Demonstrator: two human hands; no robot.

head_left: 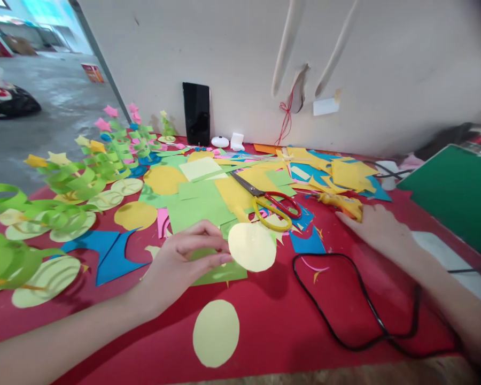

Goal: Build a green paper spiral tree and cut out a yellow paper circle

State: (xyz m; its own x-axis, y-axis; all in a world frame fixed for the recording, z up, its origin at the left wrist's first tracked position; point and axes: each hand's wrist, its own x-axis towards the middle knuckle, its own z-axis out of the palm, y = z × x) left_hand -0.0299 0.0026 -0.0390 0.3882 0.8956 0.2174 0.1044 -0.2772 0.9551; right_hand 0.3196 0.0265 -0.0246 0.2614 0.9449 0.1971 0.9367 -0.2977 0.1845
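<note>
Between the thumb and fingers of my left hand [194, 251] is the edge of a pale yellow paper circle [252, 247], held up over the red tabletop. A second pale paper circle [216, 333] lies flat below it, near the front edge. Over on the right, my right hand [379, 230] is closed around a yellow glue gun [340, 202], which it partly hides; its nozzle points left. Scissors [266, 200] with one red and one yellow handle rest on the paper scraps between my hands.
Paper-curl plants with stars [60, 158] line the left side. Blue scraps [112, 254] and green sheets [198, 206] cover the middle. A black phone [196, 113] leans on the back panel. A black cord [336, 342] loops at right, near a green board [457, 192].
</note>
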